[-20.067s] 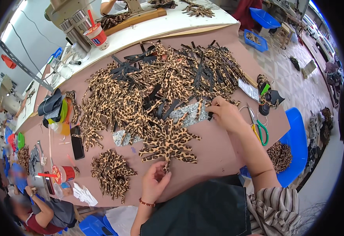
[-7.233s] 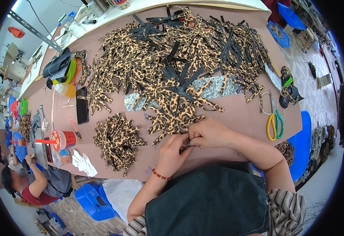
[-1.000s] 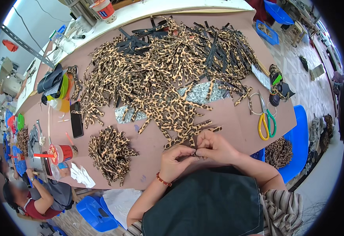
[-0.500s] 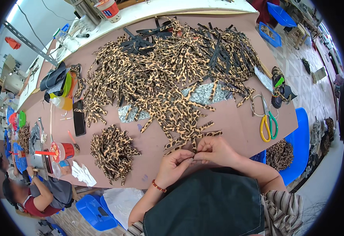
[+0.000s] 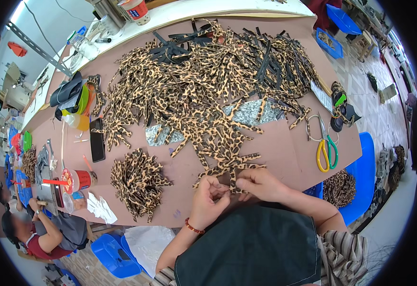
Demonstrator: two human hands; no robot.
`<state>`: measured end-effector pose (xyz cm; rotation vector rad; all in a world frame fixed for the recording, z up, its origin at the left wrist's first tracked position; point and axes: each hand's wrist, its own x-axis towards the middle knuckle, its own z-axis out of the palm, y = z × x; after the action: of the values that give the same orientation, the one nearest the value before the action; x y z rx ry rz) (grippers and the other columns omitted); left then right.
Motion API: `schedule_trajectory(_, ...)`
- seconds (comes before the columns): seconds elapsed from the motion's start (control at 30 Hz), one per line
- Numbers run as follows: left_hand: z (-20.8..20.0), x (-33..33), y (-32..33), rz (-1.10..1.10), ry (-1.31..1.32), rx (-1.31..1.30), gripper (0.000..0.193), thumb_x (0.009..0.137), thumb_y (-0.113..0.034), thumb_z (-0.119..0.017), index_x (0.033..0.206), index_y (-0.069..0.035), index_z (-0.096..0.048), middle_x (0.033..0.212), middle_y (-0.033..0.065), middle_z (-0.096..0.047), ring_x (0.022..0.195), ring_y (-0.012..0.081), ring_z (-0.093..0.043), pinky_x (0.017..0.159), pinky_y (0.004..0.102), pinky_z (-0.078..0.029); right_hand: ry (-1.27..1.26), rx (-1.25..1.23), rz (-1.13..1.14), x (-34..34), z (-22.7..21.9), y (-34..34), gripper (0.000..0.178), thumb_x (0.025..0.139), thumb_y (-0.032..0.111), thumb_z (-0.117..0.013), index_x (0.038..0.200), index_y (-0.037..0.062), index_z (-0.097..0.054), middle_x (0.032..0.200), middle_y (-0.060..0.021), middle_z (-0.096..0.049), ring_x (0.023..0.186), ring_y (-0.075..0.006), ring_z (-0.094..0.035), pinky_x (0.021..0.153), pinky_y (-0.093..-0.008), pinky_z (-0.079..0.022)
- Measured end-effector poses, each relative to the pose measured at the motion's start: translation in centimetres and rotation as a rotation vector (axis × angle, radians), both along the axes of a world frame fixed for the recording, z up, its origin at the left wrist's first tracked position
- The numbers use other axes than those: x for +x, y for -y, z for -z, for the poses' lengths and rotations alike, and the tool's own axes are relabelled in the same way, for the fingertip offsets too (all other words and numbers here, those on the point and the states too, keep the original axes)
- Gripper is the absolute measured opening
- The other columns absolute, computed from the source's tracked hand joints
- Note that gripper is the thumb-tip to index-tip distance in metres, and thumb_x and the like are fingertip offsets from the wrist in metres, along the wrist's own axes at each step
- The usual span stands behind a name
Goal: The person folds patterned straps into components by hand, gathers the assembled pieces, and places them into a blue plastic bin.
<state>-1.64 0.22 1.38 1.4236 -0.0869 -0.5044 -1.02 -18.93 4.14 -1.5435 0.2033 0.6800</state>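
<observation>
Near the table's front edge, a leopard-print strip (image 5: 233,179) hangs from the pile toward me and ends between my hands. My right hand (image 5: 264,186) pinches this strip near its end, thumb and finger closed. To its left, my left hand (image 5: 210,199) is curled with the fingertips drawn together; what they hold, if anything, is too small to make out. Beyond both hands lies a large pile of leopard-print strips (image 5: 170,90), with black strips (image 5: 168,51) among it. A smaller bundle of leopard-print strips (image 5: 139,183) sits to the left.
Scissors (image 5: 329,150) with yellow and green handles lie at the right. A blue bin (image 5: 363,176) with more strips stands beyond the right edge. Left are a phone (image 5: 97,141), a red-and-white drink cup (image 5: 77,180) and crumpled tissue (image 5: 101,209). Another person (image 5: 46,233) sits at lower left.
My hands, which met at the strip's end, have drawn a little apart. The left has moved slightly down and left with its fingers curled; the right stays at the strip.
</observation>
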Motion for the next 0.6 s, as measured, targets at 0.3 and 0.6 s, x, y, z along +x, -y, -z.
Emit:
schedule_trajectory(0.3, -1.9, 0.1, -0.2, 0.007, 0.277, 0.453, 0.029, 0.078, -0.001, -0.063, 0.097, -0.006, -0.042, 0.073, 0.0074, -0.065, 0.063, 0.0115, -0.065, 0.058, 0.0239, -0.05, 0.339, -0.269, -0.174, 1.5, 0.8, -0.4, 0.027, 0.089, 0.02, -0.057, 0.071, -0.0008, -0.059, 0.058, -0.0108, -0.057, 0.052, -0.0169, -0.054, 0.052, -0.0329, -0.043)
schedule_trajectory(0.6, -1.9, -0.4, -0.1, -0.115, 0.342, 0.492, 0.029, 0.076, 0.0, -0.064, 0.095, -0.006, -0.043, 0.076, 0.007, -0.066, 0.062, 0.0113, -0.065, 0.057, 0.0242, -0.051, 0.396, -0.389, -0.239, 1.3, -0.4, -0.9, 0.025, 0.088, 0.023, -0.058, 0.078, 0.0001, -0.059, 0.065, -0.0158, -0.059, 0.058, -0.0258, -0.061, 0.056, -0.0381, -0.046)
